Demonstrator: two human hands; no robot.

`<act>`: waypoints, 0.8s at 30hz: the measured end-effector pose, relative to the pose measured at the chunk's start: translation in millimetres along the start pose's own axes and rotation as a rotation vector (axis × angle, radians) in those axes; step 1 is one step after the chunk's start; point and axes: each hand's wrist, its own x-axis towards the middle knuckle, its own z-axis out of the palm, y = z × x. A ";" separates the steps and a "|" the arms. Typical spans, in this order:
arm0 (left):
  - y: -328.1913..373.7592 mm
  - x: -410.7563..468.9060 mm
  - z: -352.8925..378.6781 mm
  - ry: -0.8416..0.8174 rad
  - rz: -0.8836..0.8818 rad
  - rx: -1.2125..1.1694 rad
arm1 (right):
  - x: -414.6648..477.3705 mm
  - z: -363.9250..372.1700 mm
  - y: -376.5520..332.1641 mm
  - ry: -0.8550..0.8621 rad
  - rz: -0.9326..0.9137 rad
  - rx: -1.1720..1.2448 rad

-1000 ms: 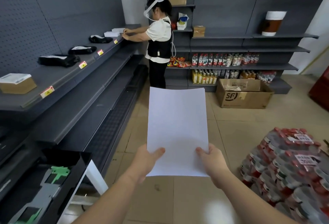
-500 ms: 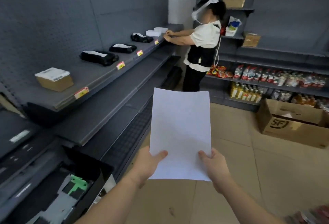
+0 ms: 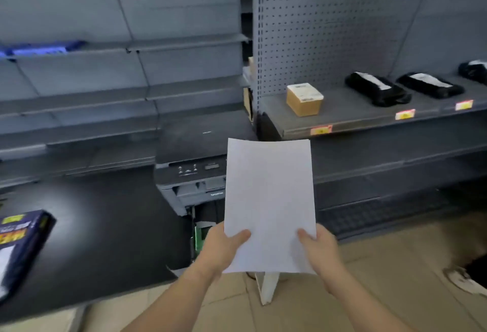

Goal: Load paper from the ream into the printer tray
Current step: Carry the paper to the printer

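Head view: paper (image 3: 269, 199) is out of the ream, not yet loaded; left hand (image 3: 220, 248) and right hand (image 3: 320, 251) each pinch its bottom corners, holding it upright before the printer (image 3: 193, 170). Tray (image 3: 200, 234) looks pulled out below. Sheets white, flat, unwrinkled.

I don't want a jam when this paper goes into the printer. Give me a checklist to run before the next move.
1. Both hands grip: left hand and right hand hold the paper by its bottom corners: ok.
2. Paper flat, uncreased: ok.
3. Printer faced: ok.
4. Tray open: cannot tell, paper hides it.
5. Paper lined up with tray: not ok, held upright in front.
6. Tray guides set: cannot tell.
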 end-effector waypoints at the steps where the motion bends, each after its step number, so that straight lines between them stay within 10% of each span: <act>1: -2.1 -2.8 -9.9 0.052 -0.014 -0.012 | 3.8 11.3 -3.9 -0.045 -0.011 -0.021; 24: -105.9 39.2 -50.7 0.209 -0.332 -0.026 | 35.1 103.3 54.8 -0.203 0.171 -0.292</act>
